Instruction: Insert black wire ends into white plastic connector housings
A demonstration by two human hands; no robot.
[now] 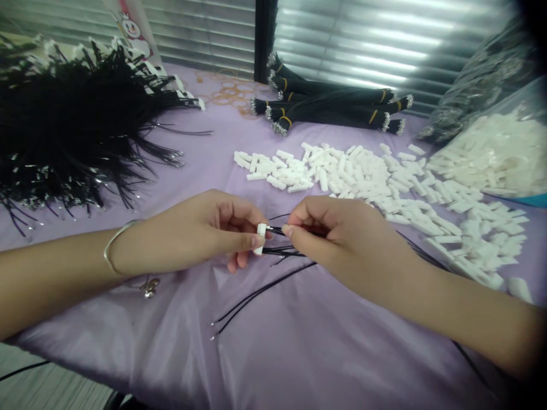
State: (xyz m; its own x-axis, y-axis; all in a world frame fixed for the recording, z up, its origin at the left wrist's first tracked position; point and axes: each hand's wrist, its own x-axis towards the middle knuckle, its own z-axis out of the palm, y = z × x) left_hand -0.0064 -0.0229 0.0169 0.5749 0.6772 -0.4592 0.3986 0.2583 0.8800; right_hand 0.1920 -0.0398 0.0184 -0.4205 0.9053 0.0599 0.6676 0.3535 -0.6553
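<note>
Between thumb and fingers, my left hand [233, 230] pinches a small white connector housing [260, 239]. Several black wires run out of the housing's right side toward my other hand. My right hand [329, 228] is closed in a pinch on a black wire [276, 229], whose metal-tipped end is at the upper part of the housing; I cannot tell how deep it sits. Below the hands, two loose black wires [252, 299] with bare metal tips lie on the purple cloth [273, 353].
White housings [350, 171] are scattered at centre right, beside a clear bag [496, 148] of them. Bundled black wires [333, 102] lie at the back near rubber bands [231, 91]. A big heap of wired harnesses [64, 125] fills the left. Blinds [205, 28] stand behind.
</note>
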